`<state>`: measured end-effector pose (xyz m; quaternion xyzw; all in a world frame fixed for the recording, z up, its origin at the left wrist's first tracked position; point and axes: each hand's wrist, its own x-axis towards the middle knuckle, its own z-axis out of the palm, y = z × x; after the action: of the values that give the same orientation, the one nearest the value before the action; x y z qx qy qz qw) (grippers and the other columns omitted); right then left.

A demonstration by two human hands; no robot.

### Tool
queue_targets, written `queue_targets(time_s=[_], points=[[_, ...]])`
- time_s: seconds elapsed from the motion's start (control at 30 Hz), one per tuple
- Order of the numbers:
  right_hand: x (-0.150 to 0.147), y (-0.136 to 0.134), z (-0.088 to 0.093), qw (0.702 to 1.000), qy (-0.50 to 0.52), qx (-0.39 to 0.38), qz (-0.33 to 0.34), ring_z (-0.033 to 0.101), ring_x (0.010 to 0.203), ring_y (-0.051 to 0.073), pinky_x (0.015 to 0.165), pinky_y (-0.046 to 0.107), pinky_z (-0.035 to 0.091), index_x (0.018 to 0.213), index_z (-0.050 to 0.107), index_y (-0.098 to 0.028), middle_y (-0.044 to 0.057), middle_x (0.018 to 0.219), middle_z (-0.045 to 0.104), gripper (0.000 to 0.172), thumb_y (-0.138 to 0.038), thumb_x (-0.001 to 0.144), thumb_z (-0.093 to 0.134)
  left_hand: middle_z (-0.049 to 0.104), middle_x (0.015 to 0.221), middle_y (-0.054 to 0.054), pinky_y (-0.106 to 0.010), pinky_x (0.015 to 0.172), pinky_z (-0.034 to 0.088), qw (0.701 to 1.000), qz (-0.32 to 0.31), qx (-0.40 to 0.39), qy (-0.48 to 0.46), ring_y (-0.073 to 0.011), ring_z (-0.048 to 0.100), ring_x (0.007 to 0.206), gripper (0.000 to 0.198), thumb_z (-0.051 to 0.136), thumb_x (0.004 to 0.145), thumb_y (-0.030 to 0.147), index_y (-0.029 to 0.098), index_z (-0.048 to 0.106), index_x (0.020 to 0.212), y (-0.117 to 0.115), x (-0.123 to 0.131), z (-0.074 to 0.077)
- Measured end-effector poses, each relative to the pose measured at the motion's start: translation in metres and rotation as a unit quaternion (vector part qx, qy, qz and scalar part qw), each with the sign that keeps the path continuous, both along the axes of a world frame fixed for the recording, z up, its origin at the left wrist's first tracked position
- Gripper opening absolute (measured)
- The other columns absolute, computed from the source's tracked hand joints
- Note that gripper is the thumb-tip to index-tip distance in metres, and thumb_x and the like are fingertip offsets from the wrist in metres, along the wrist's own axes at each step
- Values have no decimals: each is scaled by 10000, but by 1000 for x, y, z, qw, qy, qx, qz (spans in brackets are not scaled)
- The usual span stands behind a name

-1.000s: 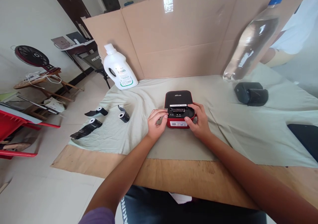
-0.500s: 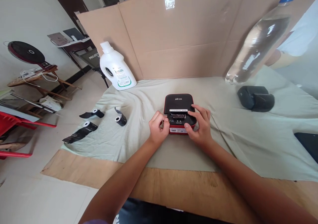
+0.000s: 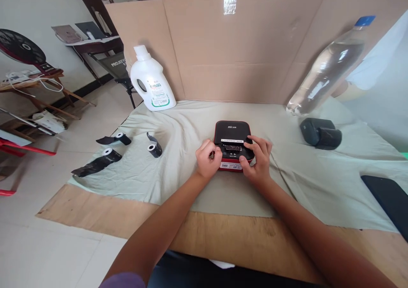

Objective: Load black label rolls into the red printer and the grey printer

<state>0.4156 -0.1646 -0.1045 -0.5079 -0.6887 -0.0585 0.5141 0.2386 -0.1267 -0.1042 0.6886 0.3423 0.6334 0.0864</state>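
On the cloth-covered counter (image 3: 229,226) stands a black-and-red device (image 3: 233,130), between the two hands. The right hand (image 3: 258,160) rests on its right side, thumb and fingers spread; the left hand (image 3: 208,158) is curled at its left edge (whether it pinches something, I cannot tell). Three black rolls (image 3: 154,150) lie well apart, to the left. A dark strip (image 3: 232,148) shows on the device's top; the work seems underway, not finished.

L fingers (image 3: 205,146) & R fingers (image 3: 260,144) at blk/red device (image 3: 233,130) on lt cloth (image 3: 181,160).
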Motion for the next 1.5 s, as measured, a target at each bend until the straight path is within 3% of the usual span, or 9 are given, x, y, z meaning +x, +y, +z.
queue_targets(time_s=[0.17, 0.33, 0.6, 0.83, 1.23, 1.5], points=[[-1, -3, 2, 1000, -17, 6, -13, 488, 1135, 337, 969, 564, 378, 1038, 587, -260, 104, 1277, 576, 231, -361, 832, 563, 345, 623, 32, -283, 539, 318, 1000, -16, -11, -13, -126, 361, 566, 340, 492, 923, 180, 219, 307, 640, -2, -1, 2], [-8, -14, 13, 992, -56, -43, -106, 419, 1151, 360, 920, 550, 340, 1031, 642, -254, 118, 1229, 540, 233, -391, 855, 577, 383, 620, 30, -273, 552, 339, 999, -26, -25, 0, -126, 388, 564, 348, 493, 947, 269, 220, 345, 636, -3, -9, 2], [-17, -24, 31, 978, -136, -45, -153, 451, 942, 297, 840, 486, 337, 1000, 676, -230, 109, 989, 557, 218, -377, 894, 554, 461, 650, 27, -253, 551, 358, 997, -70, -32, 20, -111, 416, 565, 327, 506, 974, 323, 203, 476, 671, -2, -20, 1], [-26, -32, 38, 965, -155, -78, -197, 454, 906, 294, 802, 463, 324, 1044, 700, -209, 120, 965, 549, 275, -399, 914, 549, 483, 661, 27, -248, 537, 358, 996, -81, -33, -2, -109, 414, 559, 309, 525, 970, 314, 198, 510, 685, -3, -20, 1], [-26, -39, 33, 959, -160, -124, -200, 524, 860, 251, 788, 385, 278, 1222, 678, -177, 101, 932, 591, 427, -457, 993, 449, 635, 835, -35, -262, 658, 454, 996, -88, -13, 31, -132, 572, 715, 216, 482, 986, 259, 196, 572, 800, -1, -22, -5], [-26, -41, 36, 957, -160, -165, -178, 563, 808, 205, 781, 343, 306, 1317, 619, -143, 98, 992, 627, 457, -428, 1009, 438, 601, 945, -44, -244, 643, 442, 997, -71, -22, 16, -123, 554, 740, 147, 486, 981, 233, 195, 573, 868, -1, -23, -5]])
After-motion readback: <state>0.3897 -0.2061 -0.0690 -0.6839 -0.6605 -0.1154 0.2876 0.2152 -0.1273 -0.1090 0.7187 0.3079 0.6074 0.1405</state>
